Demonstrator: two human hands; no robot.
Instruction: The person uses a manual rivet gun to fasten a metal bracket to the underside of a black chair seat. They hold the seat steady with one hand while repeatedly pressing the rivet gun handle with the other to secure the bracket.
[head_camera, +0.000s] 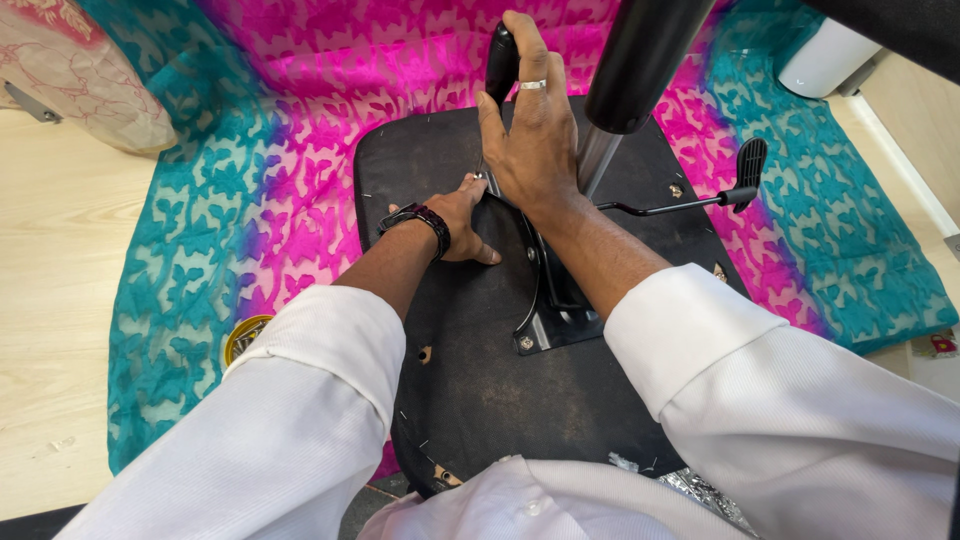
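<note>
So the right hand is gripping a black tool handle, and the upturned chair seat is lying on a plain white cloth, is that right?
Not quite. In the head view the right hand grips the black tool handle, but the upturned chair seat lies on a pink and teal patterned cloth, not a plain white one.

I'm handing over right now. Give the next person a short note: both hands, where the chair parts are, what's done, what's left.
Right hand: wrapped around a black tool handle, held upright over the metal bracket.
Left hand: pressed flat on the seat base beside the tool tip, steadying it.
Seat base lies upside down on a pink and teal cloth; the chair column rises from the bracket, and the lever sticks out to the right.
Done: the bracket's near corner bolt is in place.
Left: the fastener under the tool is hidden, so check it.
</note>
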